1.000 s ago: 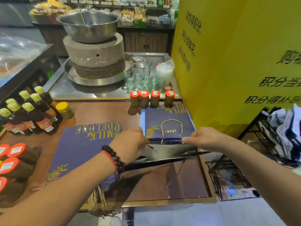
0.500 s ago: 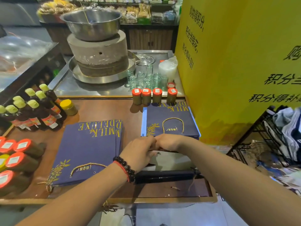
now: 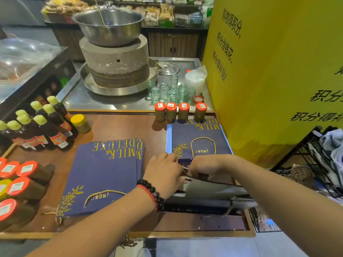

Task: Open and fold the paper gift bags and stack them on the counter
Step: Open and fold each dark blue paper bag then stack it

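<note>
Wooden counter [image 3: 115,127]: both hands' fingers, left [image 3: 163,173] and right [image 3: 202,166], seemingly pinch a glossy navy paper bag [image 3: 207,190].

A tall yellow panel with black lettering [image 3: 278,71] is standing right of the brown wooden counter [image 3: 120,127]; dim packaged-goods shelves [image 3: 157,13] are lining the back.

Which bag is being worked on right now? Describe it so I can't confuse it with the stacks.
Start at the yellow wall on the right and drop to the wooden counter's near edge. The bag in hand gapes open under the left hand and right hand, unlike both flat stacks.
</note>
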